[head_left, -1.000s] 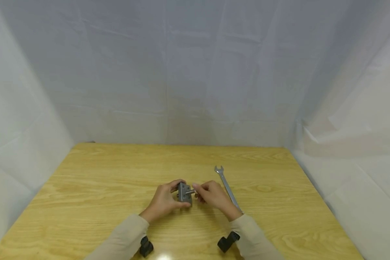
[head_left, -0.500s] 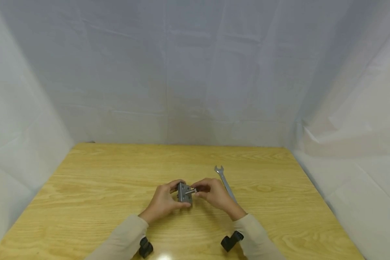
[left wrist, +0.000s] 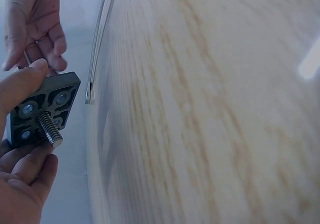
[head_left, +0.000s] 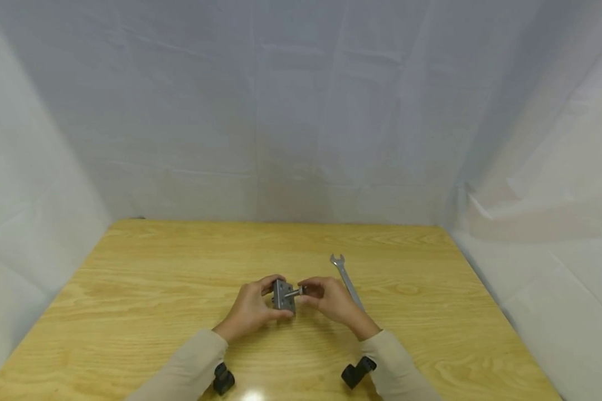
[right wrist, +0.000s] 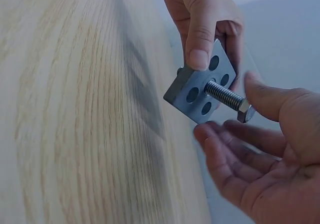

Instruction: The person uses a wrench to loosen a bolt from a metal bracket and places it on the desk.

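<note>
My left hand (head_left: 251,309) grips a square dark-grey metal plate (right wrist: 204,78) by its edges, thumb on one side and fingers on the other. Several round holes surround the plate's centre. A silver hex bolt (right wrist: 225,95) runs through the middle, and its threaded end also sticks out of the back face in the left wrist view. Around the bolt's head, my right hand (head_left: 331,301) has its thumb and fingers spread loosely apart, with the thumb tip close beside the head. The plate is held up above the wooden table (head_left: 180,262).
An open-ended wrench (head_left: 350,284) lies on the table just past my right hand, its lower part hidden behind the wrist. White sheeting (head_left: 301,111) hangs behind the table and at both sides. Black wrist cameras (head_left: 358,372) sit on both sleeves.
My right hand has loosened from its pinch on the bolt and shifted slightly right, so the bolt's head shows more between the fingertips. My left hand keeps the plate nearly still.
</note>
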A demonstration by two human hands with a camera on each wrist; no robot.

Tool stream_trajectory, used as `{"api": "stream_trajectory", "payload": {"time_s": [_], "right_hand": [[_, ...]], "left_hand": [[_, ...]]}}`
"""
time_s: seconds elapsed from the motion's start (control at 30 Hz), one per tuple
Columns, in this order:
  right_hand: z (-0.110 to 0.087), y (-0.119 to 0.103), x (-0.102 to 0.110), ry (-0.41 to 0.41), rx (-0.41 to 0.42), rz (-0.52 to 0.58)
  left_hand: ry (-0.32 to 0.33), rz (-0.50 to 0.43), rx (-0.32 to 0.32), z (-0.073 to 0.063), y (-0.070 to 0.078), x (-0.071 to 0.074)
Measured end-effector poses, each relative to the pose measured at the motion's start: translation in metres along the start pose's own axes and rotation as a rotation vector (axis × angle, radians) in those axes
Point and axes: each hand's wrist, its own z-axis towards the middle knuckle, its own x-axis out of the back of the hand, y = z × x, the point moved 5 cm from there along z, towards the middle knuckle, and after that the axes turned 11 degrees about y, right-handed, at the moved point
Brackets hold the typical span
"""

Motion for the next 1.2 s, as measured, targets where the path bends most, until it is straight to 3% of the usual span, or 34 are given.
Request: {"api": "stream_trajectory", "payload": {"time_s": [0.23, 0.37, 0.47, 0.67, 0.8, 1.2], "right_hand": [[-0.003, 0.01, -0.005, -0.036, -0.239, 0.143], [-0.002, 0.009, -0.006, -0.011, -0.285, 0.159], [-0.001, 0.005, -0.004, -0.002, -0.239, 0.119], [0.001, -0.008, 0.002, 0.051, -0.034, -0.001], [0.0, -0.013, 0.004, 0.077, 0.053, -0.018], [-0.002, -0.012, 0.001, 0.078, 0.071, 0.004]], "left_hand": [[0.006, 0.015, -0.027, 0.001, -0.001, -0.002], [0.005, 0.018, -0.045, 0.002, -0.001, -0.004], [-0.011, 0.015, -0.035, 0.002, -0.002, -0.004], [-0.018, -0.002, -0.004, 0.003, -0.001, -0.003], [-0.012, -0.002, 0.011, 0.002, -0.001, -0.002], [-0.007, 0.005, 0.025, 0.0, -0.004, -0.001]]}}
